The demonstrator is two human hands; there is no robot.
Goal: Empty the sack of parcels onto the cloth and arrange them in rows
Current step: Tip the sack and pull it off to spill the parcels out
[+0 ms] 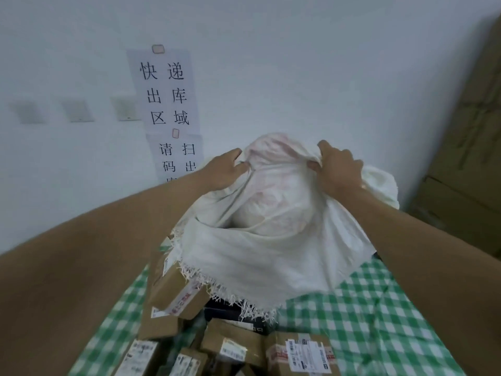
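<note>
The white woven sack with a frayed open mouth point(271, 226) is hanging upside down over the green-and-white checked cloth point(379, 308), and both hands are holding it up by its closed bottom end. The left hand point(225, 169) is pinching a fold with curled fingers; the right hand point(339, 169) is clamped on the bunched fabric opposite. Brown cardboard parcels with printed labels point(233, 346) are lying heaped under the mouth, toward the cloth's near edge. The emptying is looking nearly done, though a bulge in the sack suggests something is inside. No rows are formed yet. Paper signs point(165, 90) are hanging on the wall, and flattened cardboard point(471, 131) is leaning past the cloth's right edge.
</note>
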